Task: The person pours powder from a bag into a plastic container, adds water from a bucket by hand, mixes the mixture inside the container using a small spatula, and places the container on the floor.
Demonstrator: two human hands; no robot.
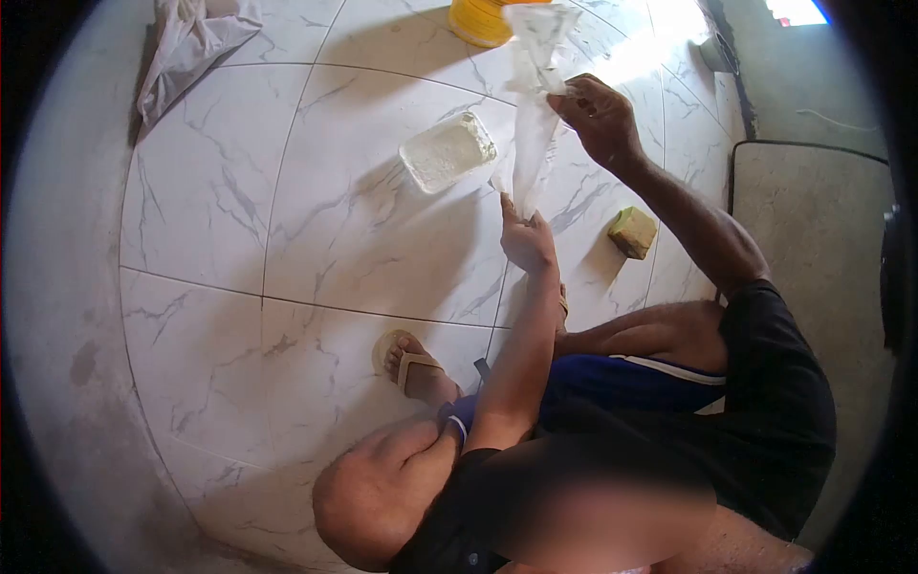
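A thin, see-through white plastic bag with whitish smears hangs stretched between my two hands above the tiled floor. My left hand pinches its lower end. Higher up and to the right, my right hand has its fingers closed on the bag's side, and the top part flops over to the left. Left of the bag stands a clear rectangular tub with white material inside it. A greenish-yellow sponge-like block lies on the floor to the right, below my right forearm.
A yellow bucket stands at the top, partly behind the bag. At upper left lies a crumpled pale sack by the wall. My sandalled foot rests on the marbled tiles. A grey slab is on the right.
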